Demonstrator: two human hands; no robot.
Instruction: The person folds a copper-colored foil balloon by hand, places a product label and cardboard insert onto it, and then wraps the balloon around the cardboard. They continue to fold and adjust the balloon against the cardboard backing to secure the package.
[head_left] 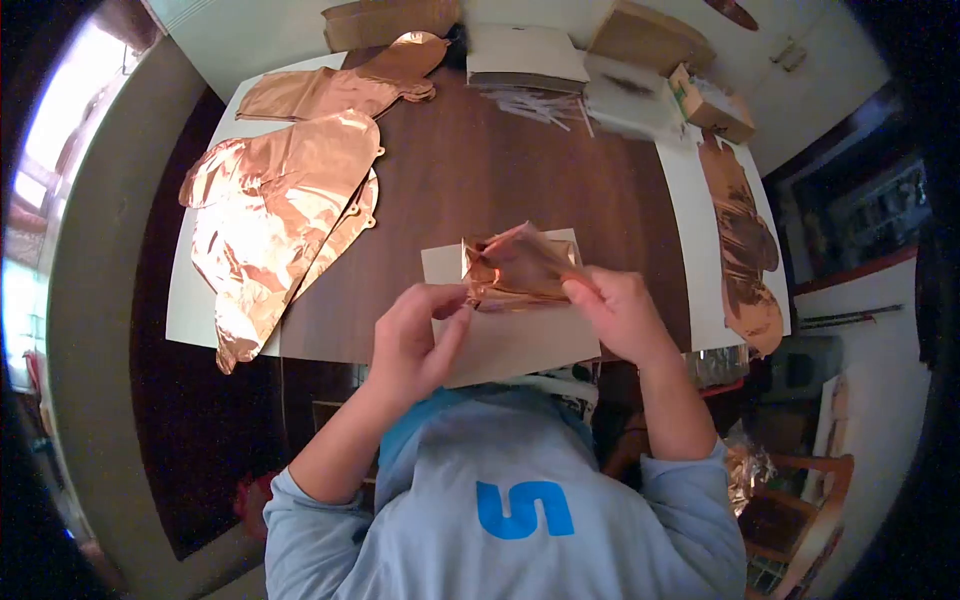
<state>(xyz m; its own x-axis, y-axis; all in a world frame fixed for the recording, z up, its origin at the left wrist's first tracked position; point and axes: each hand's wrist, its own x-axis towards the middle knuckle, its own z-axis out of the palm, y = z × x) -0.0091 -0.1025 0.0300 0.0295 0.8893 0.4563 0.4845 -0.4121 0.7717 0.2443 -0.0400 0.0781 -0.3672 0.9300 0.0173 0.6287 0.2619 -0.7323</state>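
Observation:
A folded copper-coloured foil balloon [515,290] lies over a pale card [530,340] in front of me, one flap lifted. My right hand [615,310] pinches the flap at the foil's right side between thumb and fingers. At the left edge of the foil is my left hand [420,330], its fingers curled and the thumb apart from the index finger. Its fingertips come right up to the foil; whether they touch it I cannot tell.
Flat copper foil balloons [270,200] are stacked at the left. Another foil piece [740,240] lies along the right edge. At the back are a white box [525,58], white straws [535,108], clear plastic bags [630,95] and a small carton [712,105]. A wooden chair [800,510] stands right.

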